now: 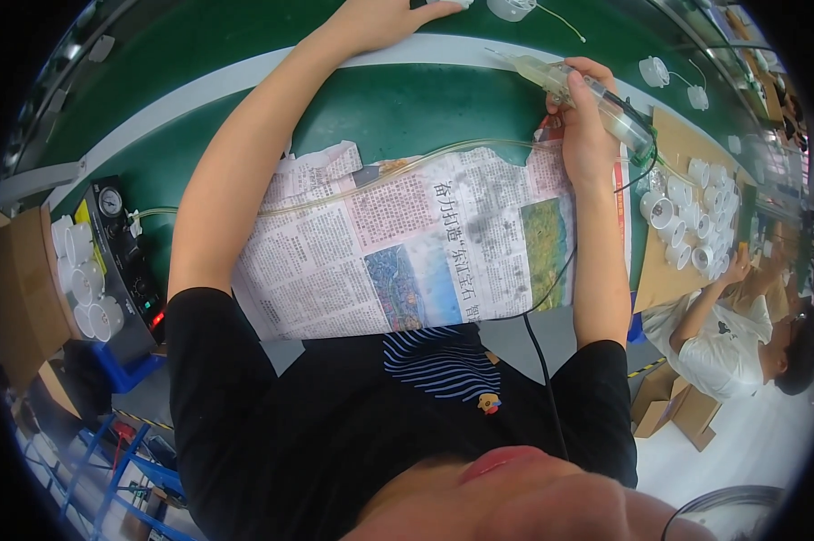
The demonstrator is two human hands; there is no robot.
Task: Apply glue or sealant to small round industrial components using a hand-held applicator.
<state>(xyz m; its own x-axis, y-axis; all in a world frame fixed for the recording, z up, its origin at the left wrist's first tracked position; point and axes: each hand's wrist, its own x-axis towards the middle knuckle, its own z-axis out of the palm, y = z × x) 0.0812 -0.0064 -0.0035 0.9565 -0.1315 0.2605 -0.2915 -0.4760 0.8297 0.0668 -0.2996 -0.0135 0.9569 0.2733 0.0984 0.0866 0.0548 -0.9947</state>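
My right hand (589, 126) is closed around a translucent dispensing syringe (619, 122), its thin needle pointing up and left. A clear air hose and a black cable run from its rear end. At the top edge my left hand (384, 20) reaches across the green bench, a finger against a white plastic part (461, 3); the picture cuts off most of that part and the other fingers. Just right of it lies a round white plastic cup (511, 8) with a thin lead. Below my hands, newspaper (407, 243) covers the near bench edge.
A black dispenser box (123, 252) with a round gauge stands at left, beside stacked white cups (87, 279). More white cups (691, 216) sit on cardboard at right. White parts (655, 72) lie at upper right. A co-worker (722, 343) sits at far right.
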